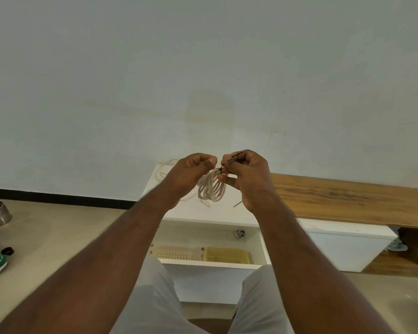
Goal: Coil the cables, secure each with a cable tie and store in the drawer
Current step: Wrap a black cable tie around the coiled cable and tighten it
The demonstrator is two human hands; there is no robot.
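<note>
Head view: the left hand [191,172] pinches the top of a coiled white cable [211,190] hanging just below both hands, while the right hand [245,175] grips a dark cable tie [237,203] at the coil's top. Tying seems underway; next, cinch it, then lower the bundle into the open drawer [212,266] beneath.

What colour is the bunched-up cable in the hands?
The coiled cable is off-white, cream; the head view shows it.
</note>
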